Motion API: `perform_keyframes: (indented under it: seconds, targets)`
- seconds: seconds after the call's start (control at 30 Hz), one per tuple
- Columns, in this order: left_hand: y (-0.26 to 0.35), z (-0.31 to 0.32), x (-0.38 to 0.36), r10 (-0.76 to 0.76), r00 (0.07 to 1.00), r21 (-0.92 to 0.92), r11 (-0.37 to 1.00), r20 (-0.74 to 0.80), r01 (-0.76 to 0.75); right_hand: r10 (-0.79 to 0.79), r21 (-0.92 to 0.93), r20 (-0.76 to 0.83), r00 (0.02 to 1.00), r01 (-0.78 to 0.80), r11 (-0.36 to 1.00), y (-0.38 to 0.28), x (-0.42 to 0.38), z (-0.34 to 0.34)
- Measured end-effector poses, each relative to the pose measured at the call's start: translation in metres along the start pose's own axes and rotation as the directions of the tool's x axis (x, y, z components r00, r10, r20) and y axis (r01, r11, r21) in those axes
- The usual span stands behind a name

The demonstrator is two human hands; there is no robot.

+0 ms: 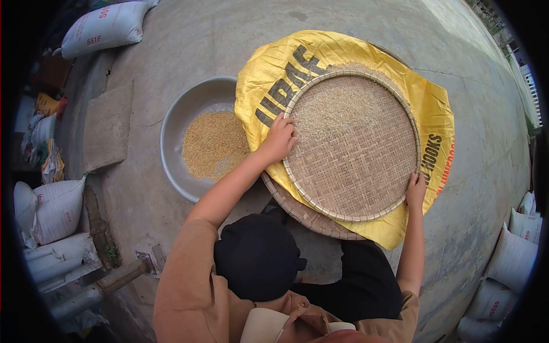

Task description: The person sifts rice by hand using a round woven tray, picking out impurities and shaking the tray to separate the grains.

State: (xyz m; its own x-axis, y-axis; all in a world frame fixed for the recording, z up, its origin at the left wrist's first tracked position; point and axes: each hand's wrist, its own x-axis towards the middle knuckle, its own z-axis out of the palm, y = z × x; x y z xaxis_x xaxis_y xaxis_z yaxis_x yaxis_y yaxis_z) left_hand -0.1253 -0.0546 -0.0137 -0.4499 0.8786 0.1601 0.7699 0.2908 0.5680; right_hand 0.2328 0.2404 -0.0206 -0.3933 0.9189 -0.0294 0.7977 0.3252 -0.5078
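A round woven bamboo winnowing tray (363, 171) is held between my two hands. Pale grain (337, 106) lies over its far part, thickest at the upper left, while the near weave shows bare. My left hand (280, 139) is closed on the tray's left rim, with fingers curled over the edge. At the lower right, my right hand (416, 191) grips the rim too, its fingers partly hidden beneath. Under the tray spreads a yellow printed sack (260, 68), with some grain near the tray's far edge. A larger woven tray (303, 216) shows below the sack.
A metal basin (171, 123) holding golden grain (209, 140) stands on the left, partly overlapped by the sack. Filled white sacks (106, 28) lie at the upper left, with more sacks (514, 257) along the right. A pipe (108, 286) runs at lower left. The ground is concrete (194, 40).
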Motion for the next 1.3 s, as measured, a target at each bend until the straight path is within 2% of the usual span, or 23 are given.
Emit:
perform_keyframes:
  seconds: [0.07, 0.1, 0.13, 0.17, 0.23, 0.3, 0.33, 0.37, 0.5, 0.57, 0.6, 0.67, 0.7, 0.73, 0.77, 0.8, 0.87, 0.93, 1.0, 1.07, 1.13, 1.2, 1.3]
  targets:
    - [0.017, -0.017, -0.001, 0.058, 0.992, -0.016, 0.998, -0.111, -0.060, 0.012, 0.002, 0.005, 1.000, -0.012, 1.000, 0.003, 0.001, 0.000]
    - [0.028, -0.033, -0.003, 0.060, 0.993, -0.021, 0.998, -0.105, -0.063, 0.005, 0.018, 0.018, 1.000, -0.005, 1.000, 0.007, 0.002, 0.001]
    - [0.039, -0.056, -0.006, -0.151, 0.988, -0.242, 0.959, -0.010, 0.144, -0.002, 0.035, 0.032, 0.999, 0.001, 0.999, 0.009, 0.003, 0.002]
    - [0.044, -0.074, -0.010, -0.331, 0.935, -0.424, 0.834, 0.127, 0.353, 0.006, 0.035, 0.032, 0.999, -0.007, 0.999, 0.006, 0.002, -0.001]
    - [0.038, -0.099, -0.022, -0.460, 0.880, -0.413, 0.830, -0.122, 0.376, 0.044, 0.038, 0.073, 0.996, -0.046, 0.998, -0.007, -0.001, -0.006]
    - [0.018, -0.121, -0.032, -0.341, 0.791, -0.075, 0.932, -0.508, 0.354, 0.040, 0.027, 0.057, 0.998, -0.041, 0.999, 0.005, 0.002, 0.001]
    - [0.012, -0.130, -0.036, -0.231, 0.752, 0.182, 0.888, -0.617, 0.422, 0.028, 0.010, 0.037, 0.999, -0.028, 1.000, 0.001, 0.001, 0.000]
    - [0.007, -0.136, -0.039, -0.088, 0.716, 0.408, 0.770, -0.692, 0.490, 0.040, 0.040, 0.066, 0.997, -0.042, 0.998, -0.002, -0.001, -0.004]
    - [-0.018, -0.133, -0.041, -0.140, 0.818, 0.400, 0.819, -0.557, 0.412, 0.014, -0.025, -0.011, 1.000, -0.015, 1.000, -0.007, -0.005, -0.004]
    - [-0.006, -0.119, -0.027, -0.179, 0.933, 0.107, 0.969, -0.312, 0.222, 0.020, -0.038, -0.026, 0.999, -0.021, 0.999, -0.003, -0.003, -0.001]
    - [-0.001, -0.109, -0.019, -0.167, 0.938, 0.106, 0.972, -0.304, 0.208, 0.012, -0.051, -0.030, 0.999, -0.013, 0.999, 0.000, -0.003, 0.001]
    - [0.009, -0.083, 0.002, -0.093, 0.988, 0.094, 0.990, -0.126, 0.106, 0.021, -0.070, -0.045, 0.999, -0.025, 0.997, 0.004, -0.003, 0.003]
    - [0.016, -0.073, 0.012, -0.084, 0.989, 0.091, 0.991, -0.123, 0.096, 0.029, -0.060, -0.031, 0.999, -0.031, 0.998, 0.004, -0.002, 0.003]
    - [0.022, -0.064, 0.023, -0.271, 0.962, 0.060, 0.961, 0.040, 0.269, 0.037, -0.048, -0.018, 0.999, -0.038, 0.998, 0.000, -0.002, 0.001]
    - [0.027, -0.057, 0.031, -0.437, 0.876, 0.061, 0.899, 0.207, 0.434, 0.073, -0.039, 0.015, 0.997, -0.073, 0.997, -0.004, -0.003, -0.002]
    - [0.028, -0.050, 0.037, -0.427, 0.879, 0.065, 0.904, 0.212, 0.423, 0.084, -0.035, 0.008, 0.996, -0.083, 0.996, -0.005, -0.004, -0.002]
    - [0.025, -0.034, 0.045, -0.498, 0.840, 0.217, 0.863, 0.215, 0.456, 0.088, -0.039, 0.001, 0.996, -0.088, 0.995, -0.004, -0.005, -0.002]
    - [0.011, -0.026, 0.046, -0.486, 0.854, 0.216, 0.868, 0.184, 0.447, 0.107, -0.025, 0.007, 0.994, -0.107, 0.994, -0.007, -0.005, -0.004]
    - [-0.015, -0.021, 0.047, -0.363, 0.916, 0.113, 0.931, 0.173, 0.347, 0.113, 0.017, 0.069, 0.991, -0.115, 0.993, -0.011, -0.005, -0.010]
    - [-0.012, -0.034, 0.056, -0.353, 0.913, 0.116, 0.935, 0.206, 0.335, 0.047, 0.037, 0.069, 0.997, -0.050, 0.998, -0.008, 0.006, -0.016]
    - [0.016, -0.072, 0.057, -0.470, 0.851, -0.112, 0.856, 0.234, 0.504, -0.011, 0.048, 0.087, 0.996, 0.007, 0.999, -0.011, 0.015, -0.031]
    - [0.032, -0.110, 0.059, -0.524, 0.815, -0.211, 0.792, 0.247, 0.573, -0.026, 0.187, 0.372, 0.928, -0.047, 0.981, -0.034, 0.025, -0.069]
    - [0.052, -0.150, 0.055, -0.571, 0.786, -0.335, 0.711, 0.238, 0.618, -0.080, 0.247, 0.385, 0.919, -0.019, 0.969, -0.050, 0.021, -0.074]
